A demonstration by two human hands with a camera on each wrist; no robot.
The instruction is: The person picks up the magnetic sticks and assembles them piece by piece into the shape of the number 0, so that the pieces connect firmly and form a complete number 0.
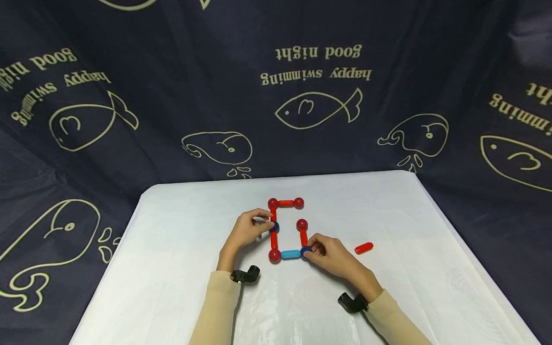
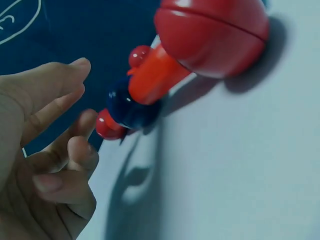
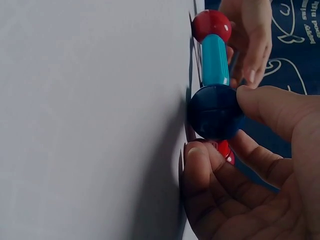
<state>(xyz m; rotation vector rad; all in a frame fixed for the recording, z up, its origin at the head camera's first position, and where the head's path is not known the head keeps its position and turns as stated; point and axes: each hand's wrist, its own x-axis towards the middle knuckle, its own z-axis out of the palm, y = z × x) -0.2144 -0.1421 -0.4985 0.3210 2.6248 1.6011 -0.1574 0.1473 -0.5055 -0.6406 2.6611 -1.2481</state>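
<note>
Red and blue balls joined by short rods lie on the table as one open-sided figure. My right hand (image 1: 334, 256) pinches the dark blue ball (image 3: 216, 112) at its near right corner, thumb on one side and fingers on the other. From that ball a light blue rod (image 1: 291, 254) runs left to a red ball (image 1: 274, 256), and a red rod (image 1: 304, 237) runs away to another red ball (image 1: 302, 224). My left hand (image 1: 249, 229) is beside a second dark blue ball (image 2: 131, 104) on the left side, its fingers loosely bent and apart from it.
A loose red rod (image 1: 364, 248) lies right of my right hand. At the figure's far end, a red rod (image 1: 285, 203) joins two red balls. The white table (image 1: 194, 201) meets a dark cloth (image 1: 241, 110) printed with fish behind it.
</note>
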